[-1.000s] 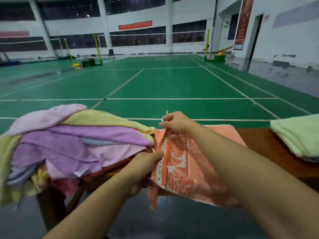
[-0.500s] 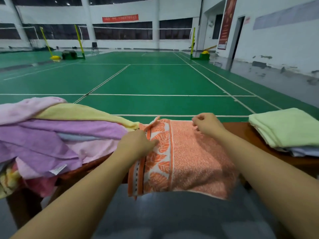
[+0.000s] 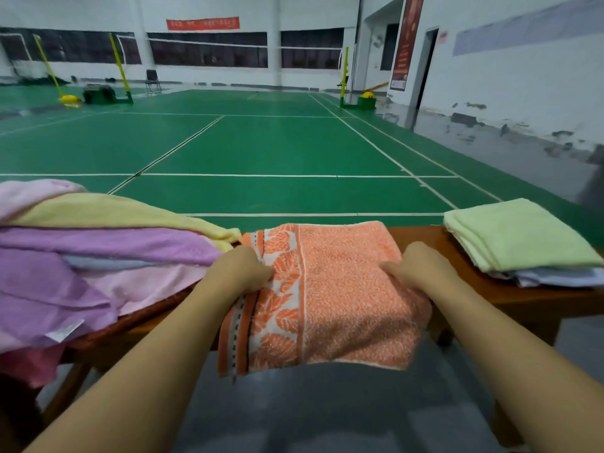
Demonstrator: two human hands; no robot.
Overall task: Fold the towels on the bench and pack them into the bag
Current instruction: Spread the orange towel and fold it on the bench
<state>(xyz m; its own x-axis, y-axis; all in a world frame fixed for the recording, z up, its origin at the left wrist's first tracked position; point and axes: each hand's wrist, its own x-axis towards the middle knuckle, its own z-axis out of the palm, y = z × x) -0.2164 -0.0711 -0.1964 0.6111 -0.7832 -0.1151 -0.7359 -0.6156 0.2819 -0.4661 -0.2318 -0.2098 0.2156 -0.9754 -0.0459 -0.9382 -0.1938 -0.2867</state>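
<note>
I see both hands on the orange towel — left hand pinching its patterned border, right hand gripping its right side; the red banner text is unreadable.

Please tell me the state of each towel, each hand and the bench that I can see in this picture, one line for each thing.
orange towel: spread across the bench, near edge hanging over the front.
left hand: grips the orange towel's patterned border.
right hand: grips the orange towel's right side.
unfolded pile: loose, heaped on the bench's left end.
green towel: folded, on top of another folded towel.
bench: bears all towels.
</note>
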